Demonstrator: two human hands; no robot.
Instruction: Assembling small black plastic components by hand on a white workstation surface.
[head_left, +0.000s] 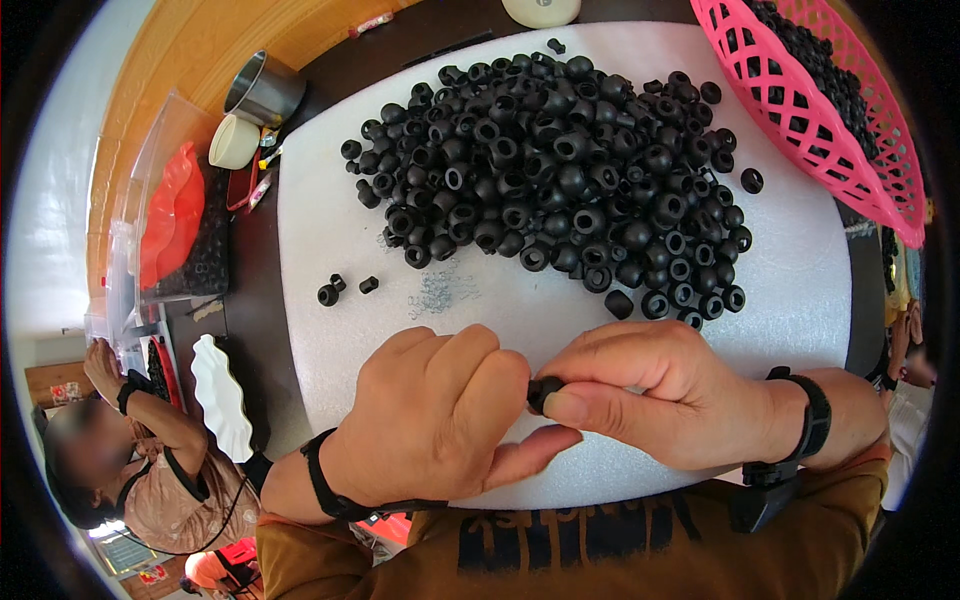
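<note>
The right grip (660, 392) pinches a small black piece (541, 392) between thumb and fingertips. The piece lies at the very tip of that grip, its left end projecting toward the left grip (425, 405), presumably so that this end stays free for the other hand. The left grip is half-curled, its forefinger at or just beside the piece and its thumb extended below, apart from it; whether the hidden fingers press on the piece or enclose anything cannot be told. Directly beyond both grips, a heap of hollow black beads (560, 150) rests on a white foam sheet (325, 220), probably set there to keep stock within short reach; the pale padding likely also limits rolling and makes dark parts easy to see. Just ahead of the left grip lie fine grey curls (435, 288), too small to identify, and farther left a few loose black parts (327, 295), well apart from the heap. Far ahead and to the right of the right grip, a pink lattice basket (790, 115) contains more black parts, its raised wall apparently keeping them separate from the heap.
</note>
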